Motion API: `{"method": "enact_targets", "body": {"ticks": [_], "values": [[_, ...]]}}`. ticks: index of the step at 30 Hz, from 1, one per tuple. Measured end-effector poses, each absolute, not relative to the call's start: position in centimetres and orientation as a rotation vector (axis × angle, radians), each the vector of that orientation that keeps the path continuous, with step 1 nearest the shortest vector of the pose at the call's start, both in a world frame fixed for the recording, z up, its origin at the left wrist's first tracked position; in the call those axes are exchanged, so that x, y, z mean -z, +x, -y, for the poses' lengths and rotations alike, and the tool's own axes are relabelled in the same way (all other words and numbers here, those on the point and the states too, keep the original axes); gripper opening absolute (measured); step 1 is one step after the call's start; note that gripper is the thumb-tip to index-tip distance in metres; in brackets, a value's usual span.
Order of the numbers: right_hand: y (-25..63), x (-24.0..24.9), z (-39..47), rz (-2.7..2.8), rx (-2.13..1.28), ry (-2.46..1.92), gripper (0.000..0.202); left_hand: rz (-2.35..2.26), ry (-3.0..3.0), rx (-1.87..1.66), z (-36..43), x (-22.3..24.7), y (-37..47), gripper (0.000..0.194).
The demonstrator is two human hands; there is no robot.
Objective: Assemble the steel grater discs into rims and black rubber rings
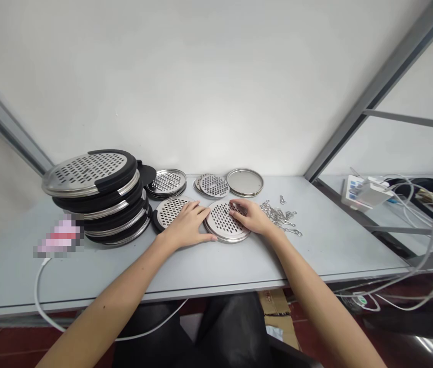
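Note:
In front of me lies a round metal grater plate (224, 221) with rows of slots, seated in or on a silver-rimmed round base. My left hand (189, 225) has its fingers spread and lies across its left rim, thumb at the near edge. Over the right part of the same plate curls my right hand (253, 216), index finger and thumb on its top; its other fingers are partly hidden. A second slotted grater (170, 210) with a black edge is partly covered by my left hand. Small metal clips (280, 215) lie scattered right of my right hand.
A tall stack of black-edged graters (103, 202) stands at left beside a blurred pink item (61, 235) with a white cable. Behind are more graters (168, 181), loose slotted discs (214, 185) and shallow round trays (245, 181). Metal frame bars and a power strip (365, 191) stand right.

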State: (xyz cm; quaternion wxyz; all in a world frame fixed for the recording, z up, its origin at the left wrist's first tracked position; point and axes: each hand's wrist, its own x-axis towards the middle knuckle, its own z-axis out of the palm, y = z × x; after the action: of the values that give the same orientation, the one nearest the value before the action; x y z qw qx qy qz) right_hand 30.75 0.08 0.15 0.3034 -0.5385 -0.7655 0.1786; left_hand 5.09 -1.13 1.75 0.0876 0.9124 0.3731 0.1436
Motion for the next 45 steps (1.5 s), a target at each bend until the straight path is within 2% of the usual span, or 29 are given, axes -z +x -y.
{"method": "enact_targets", "body": {"ticks": [14,19,35,38,41,45], "values": [[30.9,-0.4,0.3,1.832,-0.545,-1.4,0.033,-1.096,2.731,-0.464,1.4,-2.2,5.2,0.08],[30.9,-0.1,0.1,1.906,-0.479,-1.41,0.028,-1.098,2.732,-0.43,1.4,-2.0,5.3,0.079],[30.4,0.4,-0.3,2.087,-0.225,-1.443,0.033,-1.111,2.895,-0.329,1.6,-1.6,5.9,0.074],[30.4,0.6,-0.4,2.034,-0.306,-1.441,0.035,-1.125,2.989,-0.328,1.8,-1.4,6.2,0.071],[30.6,0.5,-0.6,1.898,-0.526,-1.437,0.039,-1.15,3.019,-0.386,2.0,-1.4,6.3,0.067],[31.2,-0.4,-0.4,1.647,-0.865,-1.326,0.058,-1.184,2.894,-0.566,1.7,-1.9,6.1,0.053]]}}
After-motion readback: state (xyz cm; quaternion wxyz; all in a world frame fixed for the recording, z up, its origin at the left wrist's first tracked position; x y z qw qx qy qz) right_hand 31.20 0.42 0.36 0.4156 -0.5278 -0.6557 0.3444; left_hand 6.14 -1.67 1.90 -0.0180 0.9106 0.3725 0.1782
